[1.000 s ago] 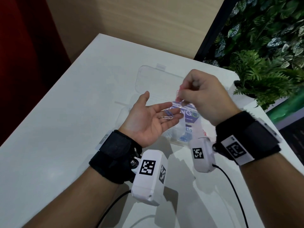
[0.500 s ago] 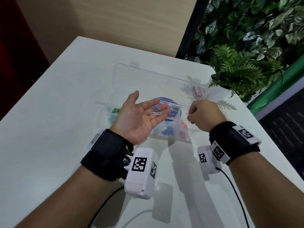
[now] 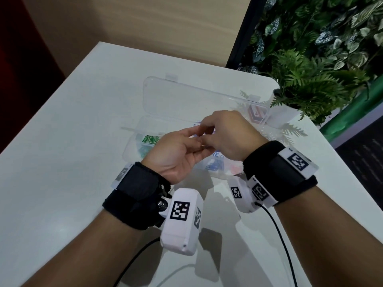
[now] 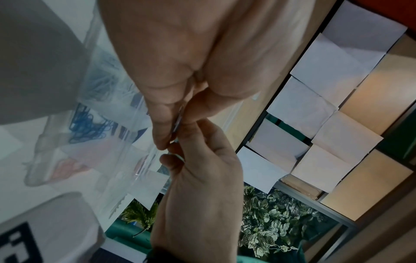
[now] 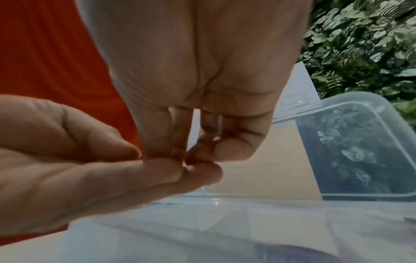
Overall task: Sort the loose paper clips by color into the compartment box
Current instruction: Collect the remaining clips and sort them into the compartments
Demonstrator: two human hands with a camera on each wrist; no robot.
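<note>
Above the white table [image 3: 62, 162], the left hand [image 3: 178, 154] lies palm up, fingers loosely curved. The right hand [image 3: 226, 137] reaches into it, its fingertips [image 4: 173, 154] pinching what looks like a pale paper clip [image 4: 178, 122]. Beneath them sits the open compartment box [image 3: 132, 146], holding green clips [image 3: 150, 139] and blue clips [image 3: 215, 164].

The two hands are covering the middle of the compartment box [image 3: 132, 141]. The paper clip [image 4: 178, 122] is showing only as a thin edge between fingers; its color is staying unclear. The pink clips [image 3: 236, 168] are blurring.
</note>
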